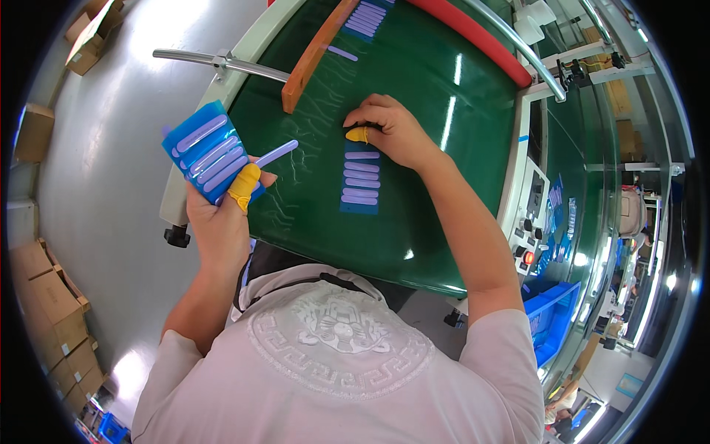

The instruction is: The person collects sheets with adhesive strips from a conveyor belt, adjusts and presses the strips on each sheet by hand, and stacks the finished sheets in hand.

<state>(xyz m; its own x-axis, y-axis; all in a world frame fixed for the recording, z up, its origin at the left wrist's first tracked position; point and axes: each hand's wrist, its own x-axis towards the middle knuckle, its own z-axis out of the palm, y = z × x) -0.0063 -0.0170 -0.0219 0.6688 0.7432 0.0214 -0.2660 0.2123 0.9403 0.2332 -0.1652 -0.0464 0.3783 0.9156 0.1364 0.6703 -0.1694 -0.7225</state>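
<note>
My left hand grips a blue sheet carrying a row of lilac strips, off the belt's left edge. Its thumb wears a yellow finger cot. A single lilac strip juts out to the right from this hand. On the green belt lies another blue sheet with several lilac strips across it. My right hand is closed at that sheet's far end, its thumb in a yellow finger cot. The fingers hide whatever they pinch.
An orange-brown bar crosses the belt at the far left. Beyond it lie a loose lilac strip and a further sheet of strips. A red roller, a control panel and a blue bin line the right; cartons stand left.
</note>
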